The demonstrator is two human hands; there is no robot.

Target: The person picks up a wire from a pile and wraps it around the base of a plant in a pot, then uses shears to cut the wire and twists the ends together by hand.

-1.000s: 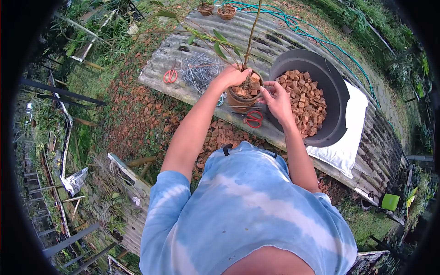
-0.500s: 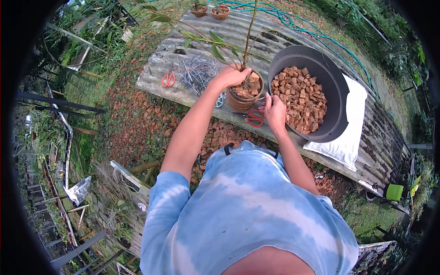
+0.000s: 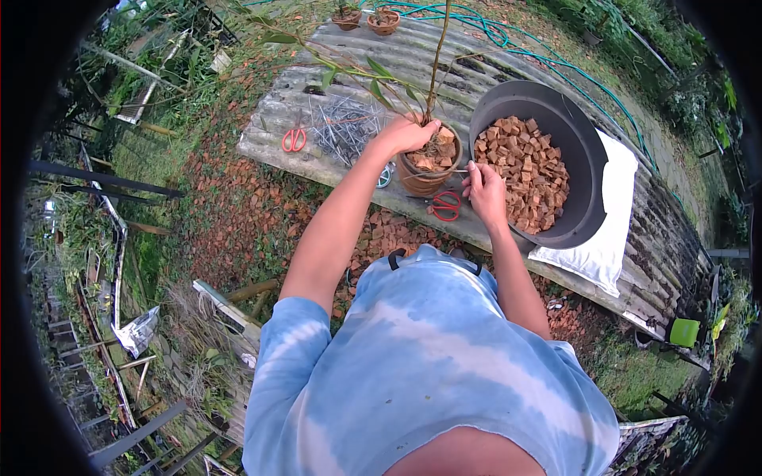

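My left hand (image 3: pixel 410 135) is closed around the base of the plant stem (image 3: pixel 433 79), at the top of a clay pot (image 3: pixel 423 184). Brown husk-like chunks (image 3: pixel 432 159) fill the pot around the stem. Just right of the rim, my right hand (image 3: pixel 486 193) pinches a thin piece of wire (image 3: pixel 460 170) that points toward the pot. Red-handled scissors (image 3: pixel 446 206) lie between the pot and my right hand. Behind my left hand is a pile of metal wire pieces (image 3: pixel 346 128); a small greenish ring-shaped item (image 3: pixel 385 175) sits beside the pot.
A large dark tub (image 3: pixel 583 170) of brown chunks (image 3: pixel 524 170) stands at right, over a white sack (image 3: pixel 617 230). A second red-handled pair of scissors (image 3: pixel 294 140) lies left on the corrugated sheet (image 3: pixel 274 103). Two small pots (image 3: pixel 383 22) and a green hose (image 3: pixel 556 59) are behind.
My right hand has moved slightly right, away from the pot, still pinching the wire. My left hand keeps its hold on the stem; the pot shows slightly farther right.
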